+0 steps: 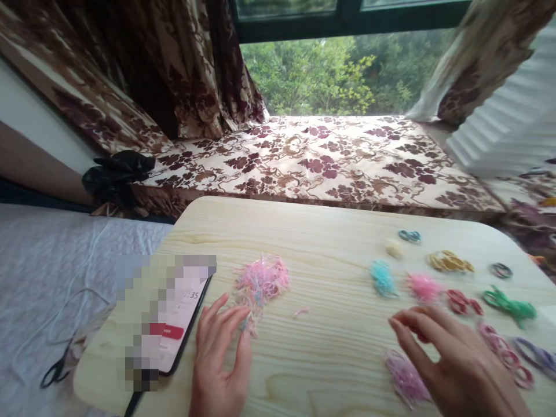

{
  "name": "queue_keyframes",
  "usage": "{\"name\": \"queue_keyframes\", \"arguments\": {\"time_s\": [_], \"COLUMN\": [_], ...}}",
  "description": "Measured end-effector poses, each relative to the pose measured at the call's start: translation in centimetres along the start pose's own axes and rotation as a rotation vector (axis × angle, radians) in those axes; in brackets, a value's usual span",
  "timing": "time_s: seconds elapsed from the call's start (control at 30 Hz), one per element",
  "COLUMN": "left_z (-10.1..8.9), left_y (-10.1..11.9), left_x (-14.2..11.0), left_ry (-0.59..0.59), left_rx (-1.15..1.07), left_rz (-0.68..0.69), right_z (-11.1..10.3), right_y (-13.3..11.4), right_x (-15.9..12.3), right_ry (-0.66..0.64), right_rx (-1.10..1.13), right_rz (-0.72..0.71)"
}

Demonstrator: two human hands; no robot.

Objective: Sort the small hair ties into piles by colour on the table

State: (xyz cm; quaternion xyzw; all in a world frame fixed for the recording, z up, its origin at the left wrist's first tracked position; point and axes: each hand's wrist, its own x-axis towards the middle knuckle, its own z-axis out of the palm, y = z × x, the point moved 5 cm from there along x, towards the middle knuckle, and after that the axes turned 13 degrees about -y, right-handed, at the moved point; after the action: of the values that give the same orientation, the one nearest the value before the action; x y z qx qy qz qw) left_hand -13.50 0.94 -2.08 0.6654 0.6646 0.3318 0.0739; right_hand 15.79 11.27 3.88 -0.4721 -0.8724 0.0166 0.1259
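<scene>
My left hand (223, 353) reaches to the lower edge of a mixed pile of small pink, lilac and blue elastic bands (263, 278). Its fingers are stretched and apart, with thumb and index tips close to some loose bands. One pink band (301, 311) lies by itself to the right of the pile. My right hand (452, 353) hovers above the table's right side, thumb and index tips together; anything between them is too small and blurred to make out. Beneath it is a lilac bunch of bands (403, 379). Beyond it sit a pink bunch (424, 288) and a turquoise bunch (383, 278).
A phone (186, 313), partly pixelated, lies left of my left hand with a cable. At the right are yellow hair ties (449, 262), red ties (464, 302), green ties (510, 305), purple ties (536, 354) and a cream bunch (394, 248). A floral-covered window ledge (304, 162) borders the wooden table (330, 231).
</scene>
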Motion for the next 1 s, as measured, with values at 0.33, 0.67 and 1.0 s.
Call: {"name": "queue_keyframes", "arguments": {"time_s": [0.33, 0.67, 1.0], "left_z": [0.7, 1.0, 0.5], "left_y": [-1.8, -1.9, -1.0], "left_x": [-0.9, -0.9, -0.4], "left_ry": [0.018, 0.026, 0.020], "left_rx": [0.038, 0.052, 0.033], "left_rz": [0.073, 0.084, 0.054], "right_z": [-1.9, -1.2, -2.7], "right_y": [10.3, 10.4, 4.5], "right_x": [1.3, 2.5, 1.9], "right_ry": [-0.118, -0.164, 0.008], "right_rx": [-0.005, -0.042, -0.040], "right_rz": [0.290, 0.272, 0.081]}}
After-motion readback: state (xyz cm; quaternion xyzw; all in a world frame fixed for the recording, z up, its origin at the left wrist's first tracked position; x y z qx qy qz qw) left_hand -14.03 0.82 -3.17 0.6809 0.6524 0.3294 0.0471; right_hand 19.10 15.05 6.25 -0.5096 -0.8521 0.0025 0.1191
